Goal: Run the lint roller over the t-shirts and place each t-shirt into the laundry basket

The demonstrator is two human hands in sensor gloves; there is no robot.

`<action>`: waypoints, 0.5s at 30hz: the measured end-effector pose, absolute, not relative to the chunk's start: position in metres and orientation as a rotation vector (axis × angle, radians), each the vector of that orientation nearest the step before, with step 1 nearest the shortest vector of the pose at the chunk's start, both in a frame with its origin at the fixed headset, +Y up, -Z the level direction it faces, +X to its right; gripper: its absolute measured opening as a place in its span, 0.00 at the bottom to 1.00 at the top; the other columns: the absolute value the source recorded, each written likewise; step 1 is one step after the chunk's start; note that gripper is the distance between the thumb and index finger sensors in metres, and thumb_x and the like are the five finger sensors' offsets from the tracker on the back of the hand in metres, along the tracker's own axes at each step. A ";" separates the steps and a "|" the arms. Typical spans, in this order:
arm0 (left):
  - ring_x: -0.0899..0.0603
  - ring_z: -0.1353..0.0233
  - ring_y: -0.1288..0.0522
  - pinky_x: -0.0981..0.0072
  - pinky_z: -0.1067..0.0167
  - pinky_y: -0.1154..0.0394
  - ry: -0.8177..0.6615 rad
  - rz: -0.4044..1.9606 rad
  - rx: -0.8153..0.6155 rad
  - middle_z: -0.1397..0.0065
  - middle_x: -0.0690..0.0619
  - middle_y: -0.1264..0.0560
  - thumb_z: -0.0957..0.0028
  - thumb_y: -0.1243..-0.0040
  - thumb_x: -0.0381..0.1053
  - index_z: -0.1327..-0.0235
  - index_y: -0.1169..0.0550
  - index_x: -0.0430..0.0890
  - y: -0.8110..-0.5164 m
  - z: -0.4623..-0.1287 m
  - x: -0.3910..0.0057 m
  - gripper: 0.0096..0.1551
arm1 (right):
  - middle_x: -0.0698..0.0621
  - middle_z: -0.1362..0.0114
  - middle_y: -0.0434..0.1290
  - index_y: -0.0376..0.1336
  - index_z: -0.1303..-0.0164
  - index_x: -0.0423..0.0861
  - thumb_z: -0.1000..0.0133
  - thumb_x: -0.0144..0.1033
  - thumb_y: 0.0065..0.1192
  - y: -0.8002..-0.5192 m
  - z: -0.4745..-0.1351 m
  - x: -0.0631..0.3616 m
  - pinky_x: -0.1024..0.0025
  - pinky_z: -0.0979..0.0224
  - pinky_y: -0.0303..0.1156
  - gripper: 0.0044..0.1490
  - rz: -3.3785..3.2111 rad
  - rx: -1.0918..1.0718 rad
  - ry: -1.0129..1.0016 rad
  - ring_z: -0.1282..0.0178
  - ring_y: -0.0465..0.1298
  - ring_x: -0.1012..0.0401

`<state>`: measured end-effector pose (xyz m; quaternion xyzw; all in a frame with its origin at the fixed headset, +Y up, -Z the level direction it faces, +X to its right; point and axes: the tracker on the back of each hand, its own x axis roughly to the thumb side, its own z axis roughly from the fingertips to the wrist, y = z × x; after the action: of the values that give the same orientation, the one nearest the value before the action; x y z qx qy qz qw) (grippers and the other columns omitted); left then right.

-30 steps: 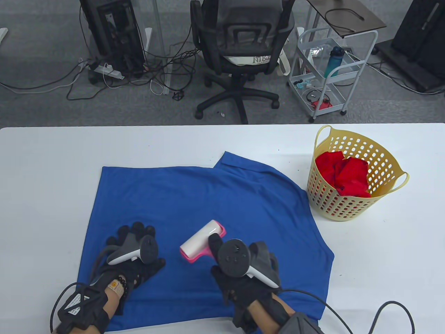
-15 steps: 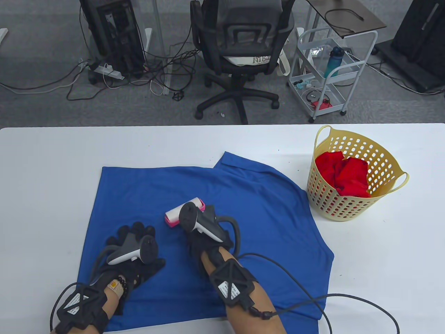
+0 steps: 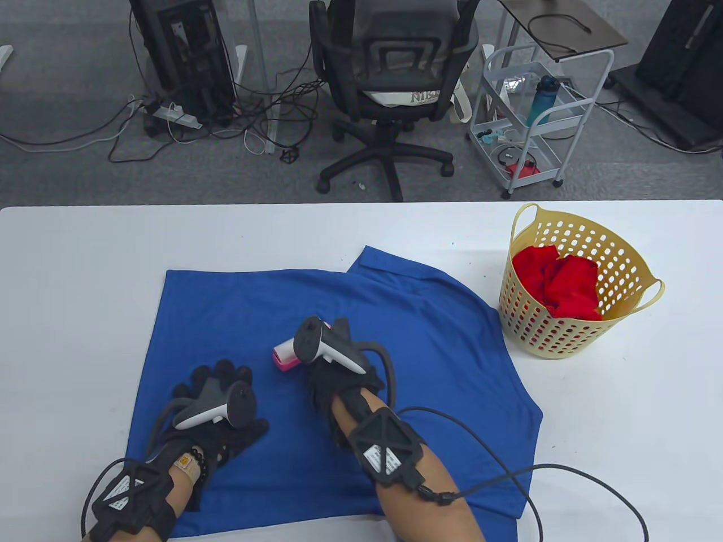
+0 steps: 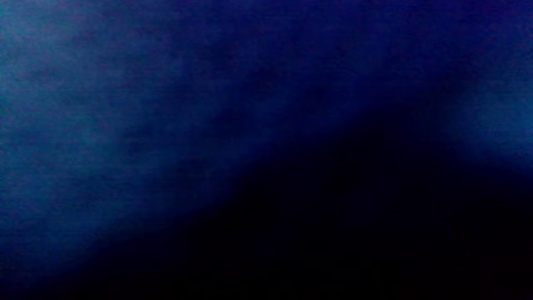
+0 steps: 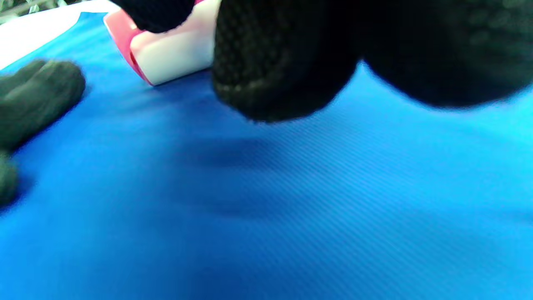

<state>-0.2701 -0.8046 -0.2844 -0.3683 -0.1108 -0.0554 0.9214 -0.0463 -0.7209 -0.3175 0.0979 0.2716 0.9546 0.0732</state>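
Observation:
A blue t-shirt (image 3: 395,316) lies spread flat on the white table (image 3: 85,293). My right hand (image 3: 333,367) grips the pink and white lint roller (image 3: 284,354) and holds it down on the shirt's middle; the tracker hides most of the roller. Close up in the right wrist view, the roller (image 5: 166,46) sits on the blue cloth (image 5: 291,200) under my curled fingers (image 5: 270,62). My left hand (image 3: 217,406) lies flat with spread fingers on the shirt's near left part. The left wrist view shows only dark blue cloth (image 4: 125,125). A yellow laundry basket (image 3: 531,333) at the right holds a red t-shirt (image 3: 562,282).
Bare white table lies left of the shirt and behind it. A glove cable (image 3: 565,474) loops over the table's near right. Beyond the far edge stand an office chair (image 3: 390,73) and a white cart (image 3: 536,113).
My right hand has rolled the lint roller away from me and leftward over the shirt, from near the front edge to its middle. My left hand has stayed put.

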 end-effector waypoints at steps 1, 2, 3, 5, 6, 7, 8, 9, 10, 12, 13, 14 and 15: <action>0.19 0.29 0.84 0.13 0.39 0.72 -0.228 -0.114 -0.757 0.29 0.35 0.90 0.63 0.83 0.77 0.40 0.88 0.48 -0.805 -0.284 -0.270 0.60 | 0.44 0.45 0.68 0.35 0.26 0.49 0.45 0.48 0.49 -0.718 -0.304 -0.035 0.71 0.71 0.83 0.44 2.873 0.326 0.851 0.71 0.80 0.63; 0.19 0.29 0.84 0.13 0.39 0.72 -0.228 -0.114 -0.757 0.29 0.35 0.90 0.63 0.83 0.77 0.40 0.88 0.48 -0.805 -0.284 -0.270 0.60 | 0.44 0.46 0.68 0.35 0.26 0.49 0.45 0.48 0.49 -0.717 -0.293 -0.027 0.71 0.72 0.83 0.44 2.874 0.347 0.876 0.71 0.80 0.63; 0.19 0.29 0.84 0.13 0.39 0.72 -0.228 -0.113 -0.757 0.29 0.34 0.90 0.63 0.83 0.77 0.40 0.89 0.48 -0.805 -0.284 -0.271 0.60 | 0.44 0.46 0.68 0.35 0.25 0.49 0.45 0.48 0.49 -0.714 -0.278 -0.016 0.71 0.71 0.83 0.44 2.875 0.368 0.909 0.72 0.80 0.63; 0.19 0.29 0.84 0.13 0.39 0.72 -0.228 -0.114 -0.757 0.29 0.34 0.90 0.63 0.83 0.77 0.40 0.88 0.48 -0.805 -0.285 -0.271 0.60 | 0.44 0.46 0.69 0.35 0.25 0.48 0.44 0.48 0.49 -0.712 -0.253 0.002 0.72 0.72 0.83 0.44 2.893 0.396 0.943 0.72 0.80 0.63; 0.19 0.29 0.84 0.13 0.39 0.72 -0.228 -0.113 -0.757 0.29 0.35 0.90 0.63 0.83 0.77 0.40 0.89 0.48 -0.805 -0.285 -0.271 0.60 | 0.43 0.46 0.69 0.36 0.25 0.48 0.45 0.48 0.49 -0.710 -0.239 0.011 0.72 0.72 0.83 0.44 2.913 0.407 0.944 0.72 0.80 0.63; 0.19 0.29 0.84 0.13 0.39 0.72 -0.228 -0.113 -0.757 0.29 0.35 0.90 0.63 0.83 0.77 0.40 0.89 0.48 -0.805 -0.285 -0.271 0.60 | 0.43 0.46 0.69 0.36 0.25 0.48 0.45 0.48 0.49 -0.708 -0.227 0.018 0.72 0.72 0.83 0.44 2.929 0.418 0.949 0.72 0.81 0.63; 0.19 0.29 0.84 0.13 0.39 0.72 -0.229 -0.113 -0.757 0.29 0.34 0.90 0.63 0.83 0.77 0.40 0.88 0.48 -0.805 -0.285 -0.271 0.60 | 0.43 0.46 0.70 0.37 0.25 0.48 0.45 0.48 0.49 -0.707 -0.219 0.023 0.72 0.73 0.84 0.44 2.944 0.417 0.952 0.73 0.81 0.63; 0.19 0.29 0.84 0.13 0.39 0.72 -0.229 -0.113 -0.757 0.29 0.35 0.90 0.63 0.83 0.77 0.40 0.89 0.48 -0.805 -0.285 -0.271 0.60 | 0.43 0.46 0.70 0.37 0.25 0.48 0.45 0.48 0.49 -0.705 -0.208 0.029 0.72 0.73 0.84 0.44 2.961 0.425 0.961 0.73 0.81 0.63; 0.19 0.29 0.84 0.13 0.39 0.72 -0.229 -0.113 -0.757 0.29 0.34 0.90 0.63 0.83 0.77 0.40 0.89 0.48 -0.805 -0.285 -0.271 0.60 | 0.43 0.47 0.70 0.38 0.25 0.47 0.45 0.48 0.49 -0.704 -0.202 0.034 0.72 0.73 0.84 0.44 2.966 0.424 0.968 0.73 0.81 0.63; 0.19 0.29 0.84 0.13 0.39 0.72 -0.228 -0.113 -0.757 0.29 0.35 0.90 0.63 0.83 0.77 0.40 0.88 0.48 -0.805 -0.285 -0.271 0.60 | 0.43 0.47 0.71 0.38 0.25 0.47 0.45 0.48 0.49 -0.703 -0.195 0.039 0.72 0.74 0.84 0.44 2.956 0.417 0.977 0.74 0.81 0.63; 0.19 0.29 0.84 0.13 0.39 0.72 -0.228 -0.113 -0.757 0.29 0.35 0.90 0.63 0.83 0.77 0.40 0.89 0.48 -0.805 -0.285 -0.271 0.60 | 0.43 0.47 0.70 0.38 0.25 0.47 0.45 0.48 0.49 -0.703 -0.195 0.039 0.72 0.74 0.84 0.44 2.954 0.415 0.978 0.74 0.81 0.63; 0.19 0.29 0.84 0.13 0.39 0.72 -0.228 -0.113 -0.757 0.29 0.35 0.90 0.63 0.83 0.77 0.40 0.89 0.48 -0.805 -0.285 -0.271 0.60 | 0.43 0.47 0.70 0.38 0.25 0.47 0.45 0.48 0.49 -0.704 -0.196 0.038 0.72 0.74 0.84 0.44 2.953 0.414 0.971 0.74 0.81 0.63; 0.19 0.29 0.84 0.13 0.39 0.72 -0.228 -0.113 -0.757 0.29 0.35 0.90 0.63 0.83 0.77 0.40 0.89 0.48 -0.805 -0.285 -0.271 0.60 | 0.44 0.47 0.70 0.38 0.25 0.47 0.45 0.48 0.49 -0.704 -0.200 0.036 0.72 0.74 0.84 0.44 2.951 0.412 0.961 0.74 0.81 0.63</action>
<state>-0.2711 -0.8045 -0.2848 -0.3686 -0.1112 -0.0551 0.9213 0.0357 -0.7039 -0.2001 0.1315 0.3070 0.9426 0.0055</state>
